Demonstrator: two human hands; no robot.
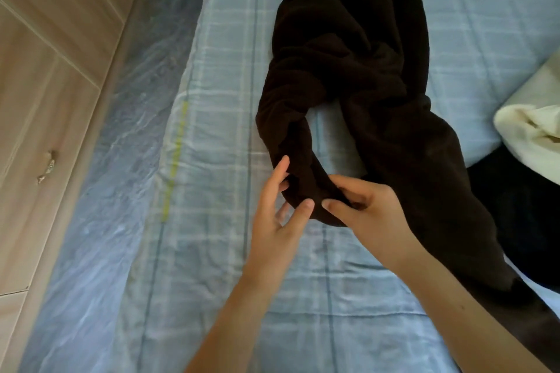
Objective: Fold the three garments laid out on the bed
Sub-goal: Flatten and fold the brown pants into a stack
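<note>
A dark brown garment [348,48] lies crumpled and twisted down the middle of the bed [212,266], which has a pale blue checked sheet. Its near end curls into a loop. My left hand [281,218] holds that near end, thumb on top and fingers around the cloth. My right hand [360,209] pinches the same end just to the right, fingers curled into the fabric. A cream garment [533,130] lies bunched at the right edge. A black garment [521,215] sits below it, partly out of view.
A light wooden wardrobe [45,100] with a metal handle [47,166] stands to the left. Between it and the bed runs a strip of floor under wrinkled plastic sheeting [100,221]. The bed's left edge runs along that strip.
</note>
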